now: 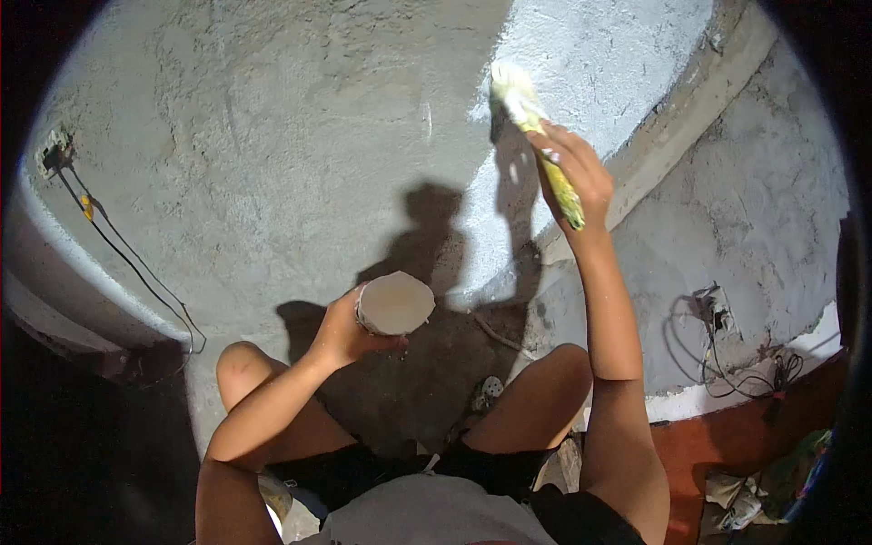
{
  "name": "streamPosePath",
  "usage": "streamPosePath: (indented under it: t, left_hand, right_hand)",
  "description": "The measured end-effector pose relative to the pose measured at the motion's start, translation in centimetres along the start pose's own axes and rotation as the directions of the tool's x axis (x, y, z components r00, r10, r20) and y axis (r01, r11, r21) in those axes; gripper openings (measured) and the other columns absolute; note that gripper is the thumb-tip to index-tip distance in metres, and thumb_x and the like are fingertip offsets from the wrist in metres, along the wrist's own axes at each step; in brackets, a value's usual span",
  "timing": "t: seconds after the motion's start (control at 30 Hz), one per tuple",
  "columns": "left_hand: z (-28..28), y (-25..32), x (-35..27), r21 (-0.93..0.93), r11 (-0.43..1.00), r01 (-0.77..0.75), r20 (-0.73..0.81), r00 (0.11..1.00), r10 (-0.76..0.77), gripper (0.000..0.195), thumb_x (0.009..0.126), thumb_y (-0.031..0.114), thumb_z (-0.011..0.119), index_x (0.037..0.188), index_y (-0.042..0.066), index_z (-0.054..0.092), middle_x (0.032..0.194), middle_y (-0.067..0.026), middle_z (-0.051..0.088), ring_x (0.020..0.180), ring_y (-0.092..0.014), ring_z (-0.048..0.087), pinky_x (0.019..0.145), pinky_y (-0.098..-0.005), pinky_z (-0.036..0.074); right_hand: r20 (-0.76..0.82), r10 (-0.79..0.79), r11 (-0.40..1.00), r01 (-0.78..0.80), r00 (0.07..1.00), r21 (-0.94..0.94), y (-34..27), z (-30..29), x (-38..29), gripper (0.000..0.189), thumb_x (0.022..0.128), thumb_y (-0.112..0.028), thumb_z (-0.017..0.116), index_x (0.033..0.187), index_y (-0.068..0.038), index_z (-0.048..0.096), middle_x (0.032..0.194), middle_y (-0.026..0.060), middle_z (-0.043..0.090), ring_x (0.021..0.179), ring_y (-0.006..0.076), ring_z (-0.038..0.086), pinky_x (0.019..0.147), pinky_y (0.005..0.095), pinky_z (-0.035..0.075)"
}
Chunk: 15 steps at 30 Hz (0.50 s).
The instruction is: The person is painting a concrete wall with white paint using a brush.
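My right hand (579, 174) is closed around the yellow, paint-smeared handle of a paintbrush (558, 180). The brush's pale bristles touch the wall at the left edge of a band of white paint (593, 61). Bare grey cement plaster (293, 136) lies to the left of that band. Lower down, my left hand (347, 330) grips a round container (396, 303) by its side, above my knees. A greyish surface shows at its top; whether that is liquid or a lid, I cannot tell. Shadows of my head and arms fall across the wall.
Wires (126, 245) hang from a wall hole at the left. At the right, a recessed electrical box (715, 313) has a cable (739, 392) dangling from it. A raised plaster edge (681, 136) slants beside the paint. Crumpled material (739, 501) lies at the lower right.
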<state>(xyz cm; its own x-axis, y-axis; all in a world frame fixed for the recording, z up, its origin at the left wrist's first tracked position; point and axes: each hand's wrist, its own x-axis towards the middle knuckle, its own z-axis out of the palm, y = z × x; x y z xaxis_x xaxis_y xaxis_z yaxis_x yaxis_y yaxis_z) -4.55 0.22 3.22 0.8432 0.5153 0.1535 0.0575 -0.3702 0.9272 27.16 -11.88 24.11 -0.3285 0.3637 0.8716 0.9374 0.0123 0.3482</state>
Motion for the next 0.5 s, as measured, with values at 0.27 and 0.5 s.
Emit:
streamPosePath:
  t: [0.27,0.5]
  left_hand:
    - [0.1,-1.0,0.3,-0.042,0.999,-0.020,-0.032,0.999,0.019,0.087,0.063,0.026,0.104,0.137,0.002,0.063,0.129,-0.0160,0.074,0.121,-0.027,0.070,0.104,-0.0418,0.055]
    - [0.2,-1.3,0.2,-0.048,0.999,-0.007,-0.040,0.999,0.005,0.087,0.063,0.025,0.104,0.136,0.001,0.064,0.128,-0.0158,0.075,0.120,-0.026,0.071,0.104,-0.0414,0.055]
  right_hand:
    - [0.136,0.027,0.994,-0.041,0.990,0.097,-1.1,-1.0,-2.9,0.024,0.083,0.000,0.085,0.105,-0.008,0.082,0.112,0.0124,0.080,0.106,0.0301,0.079,0.090,0.0383,0.064]
    - [0.143,-0.031,1.000,0.031,0.989,0.002,0.3,0.2,-1.3,0.026,0.084,-0.001,0.082,0.108,-0.009,0.083,0.114,0.0122,0.080,0.108,0.0284,0.078,0.094,0.0392,0.063]
